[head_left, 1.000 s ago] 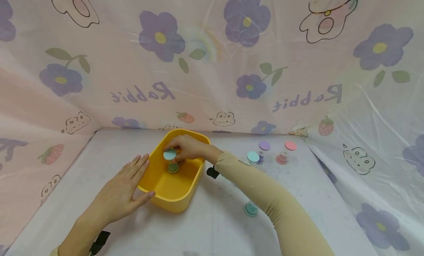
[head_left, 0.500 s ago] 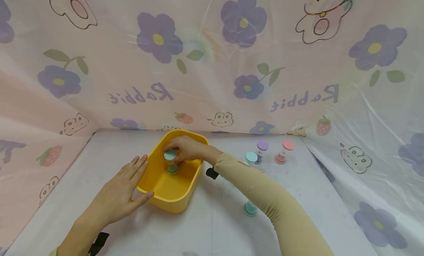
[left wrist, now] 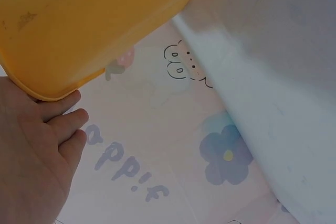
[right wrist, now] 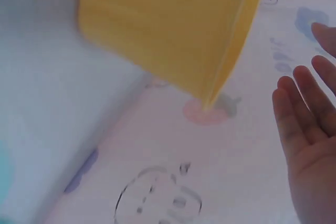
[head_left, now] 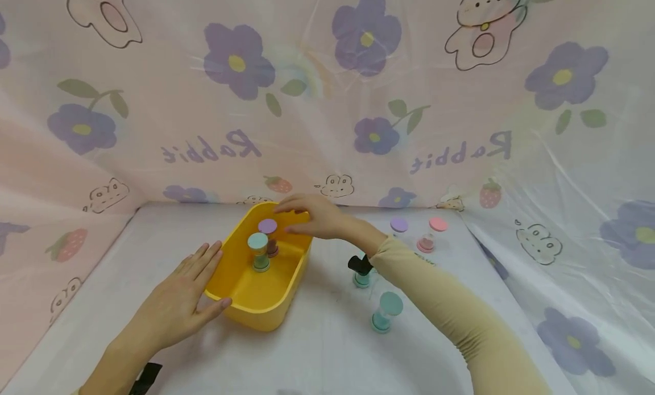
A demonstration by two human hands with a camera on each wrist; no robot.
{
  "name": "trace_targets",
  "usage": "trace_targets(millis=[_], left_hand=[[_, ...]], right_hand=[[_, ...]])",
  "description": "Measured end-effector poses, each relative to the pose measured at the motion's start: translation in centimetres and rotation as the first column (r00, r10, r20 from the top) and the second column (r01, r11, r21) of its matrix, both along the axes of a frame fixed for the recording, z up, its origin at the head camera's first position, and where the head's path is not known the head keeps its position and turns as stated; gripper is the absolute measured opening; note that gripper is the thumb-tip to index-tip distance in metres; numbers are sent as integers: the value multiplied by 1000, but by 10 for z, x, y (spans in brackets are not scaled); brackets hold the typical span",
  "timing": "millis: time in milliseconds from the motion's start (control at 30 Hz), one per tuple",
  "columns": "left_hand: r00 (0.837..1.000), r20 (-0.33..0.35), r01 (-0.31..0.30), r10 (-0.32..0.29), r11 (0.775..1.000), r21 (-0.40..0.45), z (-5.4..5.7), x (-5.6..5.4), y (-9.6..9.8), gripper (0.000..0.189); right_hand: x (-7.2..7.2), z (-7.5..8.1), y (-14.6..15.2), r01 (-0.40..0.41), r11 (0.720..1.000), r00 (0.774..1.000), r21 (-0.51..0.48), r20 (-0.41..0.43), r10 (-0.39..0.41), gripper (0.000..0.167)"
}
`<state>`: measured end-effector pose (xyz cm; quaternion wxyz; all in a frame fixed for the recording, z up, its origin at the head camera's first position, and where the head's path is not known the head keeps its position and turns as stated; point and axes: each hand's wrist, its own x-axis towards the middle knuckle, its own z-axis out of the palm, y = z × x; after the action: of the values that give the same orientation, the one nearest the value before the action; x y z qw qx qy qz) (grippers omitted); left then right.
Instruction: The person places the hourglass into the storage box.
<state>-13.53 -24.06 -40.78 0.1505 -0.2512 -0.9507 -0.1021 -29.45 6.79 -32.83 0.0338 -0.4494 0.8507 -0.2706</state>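
A yellow bin (head_left: 266, 314) stands left of centre on the white table. Inside it, an hourglass with a light blue cap (head_left: 258, 242) and one with a purple cap (head_left: 268, 227) stand upright side by side. My left hand (head_left: 176, 298) rests with straight fingers along the bin's left rim; the left wrist view has its fingers (left wrist: 68, 124) against the yellow rim. My right hand (head_left: 317, 216) is over the bin's far right rim, fingers extended and holding nothing. In the right wrist view that hand (right wrist: 312, 124) appears beside the bin, palm showing.
To the right stand more hourglasses: a teal one (head_left: 386, 312) near the front, another teal one (head_left: 361, 278) partly behind the right wrist, a purple one (head_left: 399, 225) and a pink one (head_left: 432, 234) farther back. A patterned curtain (head_left: 307, 99) encloses the table's back and sides.
My right hand has let go of the light blue-capped hourglass, which stays in the bin, and has risen to the right. The left hand has kept its place on the rim.
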Motion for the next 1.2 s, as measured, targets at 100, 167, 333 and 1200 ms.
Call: trace_targets(millis=[100, 167, 333, 1200], left_hand=[[1000, -14, 4, -4, 1000, -3, -2, -1, -1, 91], [1000, -27, 6, -6, 1000, -4, -3, -2, -2, 91], [999, -42, 9, -9, 1000, 0, -2, -2, -1, 92], [999, -36, 13, -13, 1000, 4, -1, 0, 1, 91]], right_hand=[[7, 6, 26, 14, 997, 1000, -70, -26, -16, 40], [12, 7, 44, 26, 993, 999, -117, -44, -31, 39], [27, 5, 89, 63, 979, 996, -193, -48, -73, 39], [106, -63, 188, 140, 943, 989, -300, 93, -117, 41]])
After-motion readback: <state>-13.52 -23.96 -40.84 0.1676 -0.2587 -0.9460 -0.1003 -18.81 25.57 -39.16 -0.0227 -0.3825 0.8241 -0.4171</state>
